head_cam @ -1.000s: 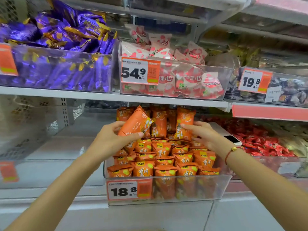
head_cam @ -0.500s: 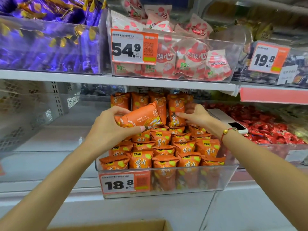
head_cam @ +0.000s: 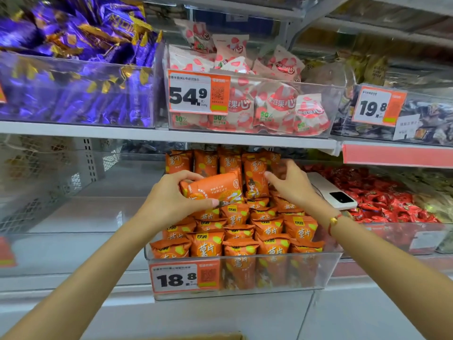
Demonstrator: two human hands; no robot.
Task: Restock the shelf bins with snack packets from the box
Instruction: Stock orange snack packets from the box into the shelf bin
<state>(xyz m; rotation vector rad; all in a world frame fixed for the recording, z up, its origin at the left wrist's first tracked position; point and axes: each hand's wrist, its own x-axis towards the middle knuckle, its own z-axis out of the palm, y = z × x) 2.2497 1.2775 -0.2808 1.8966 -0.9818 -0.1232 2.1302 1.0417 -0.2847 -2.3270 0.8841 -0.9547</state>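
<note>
Left hand (head_cam: pixel 169 197) grips orange packet (head_cam: pixel 213 186) | right hand (head_cam: pixel 291 185) pinches upright packet (head_cam: pixel 256 179) | bin tag (head_cam: pixel 185 278) "18.8"

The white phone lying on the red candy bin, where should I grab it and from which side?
Judging by its pose, grip the white phone across its long edges near the camera end, from above and the front. It lies flat and slanted on the red candies, and the right hand blocks its far end.

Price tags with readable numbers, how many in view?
3: tag 54.9 on the pink-packet bin, tag 19.8 on the upper right bin, tag 18.8 on the orange-packet bin. Orange slivers at the left edge may be more.
</note>
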